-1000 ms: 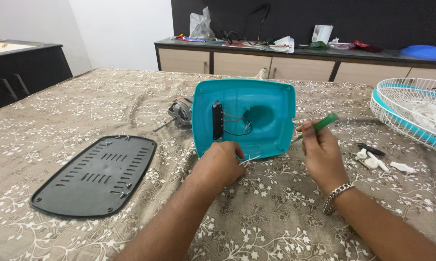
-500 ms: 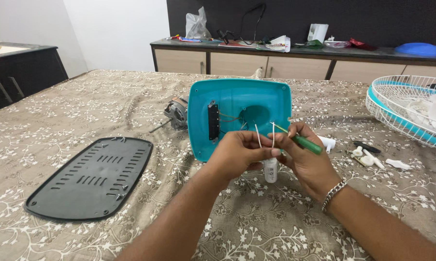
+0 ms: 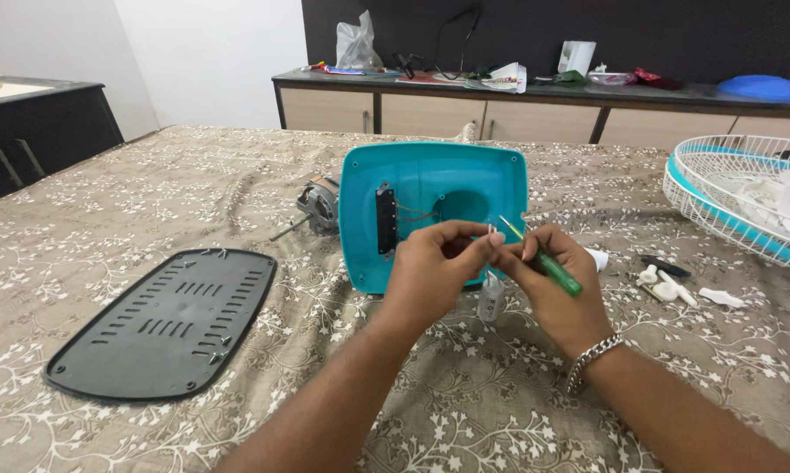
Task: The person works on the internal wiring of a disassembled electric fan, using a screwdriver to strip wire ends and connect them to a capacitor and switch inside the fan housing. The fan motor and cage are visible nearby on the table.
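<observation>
We pinch a small screw [image 3: 492, 231] in left hand [image 3: 432, 267]; right hand [image 3: 553, 285] grips screwdriver [image 3: 548, 265], seating screw on tip. Next needs steady alignment by base [image 3: 430, 188].

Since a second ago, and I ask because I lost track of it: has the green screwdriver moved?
Yes. The green screwdriver, in the right hand, has come left from beside the teal housing's right edge to its front, meeting the left hand.
</observation>
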